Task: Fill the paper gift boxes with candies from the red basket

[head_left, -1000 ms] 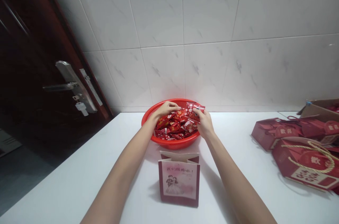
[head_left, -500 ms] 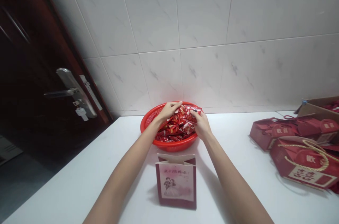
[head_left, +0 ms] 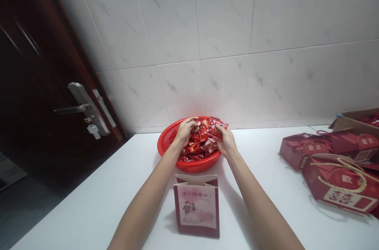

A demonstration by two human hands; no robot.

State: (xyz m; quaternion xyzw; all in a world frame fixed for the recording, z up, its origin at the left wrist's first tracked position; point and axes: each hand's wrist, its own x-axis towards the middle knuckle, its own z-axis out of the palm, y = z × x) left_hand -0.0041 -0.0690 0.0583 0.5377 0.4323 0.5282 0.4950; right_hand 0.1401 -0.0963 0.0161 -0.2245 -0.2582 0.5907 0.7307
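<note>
A red plastic basket with perforated sides holds many red wrapped candies. Over its right side, my right hand is closed on a red candy packet, thumb on top. My left hand reaches in from the left, its fingers curled at a small wrapped candy; they partly hide it. In front of the basket, between my forearms, a dark red paper gift box with a printed bride and groom stands upright, its top open.
Several red gift boxes with gold rope handles lie on the right of the white table. Behind them is a cardboard carton with red contents. A tiled wall backs the table; a dark wooden door with keys stands left.
My left hand has drawn back slightly left, its fingers now curled instead of stretched over the candies. My right hand still holds the red packet. The view has shifted slightly.
</note>
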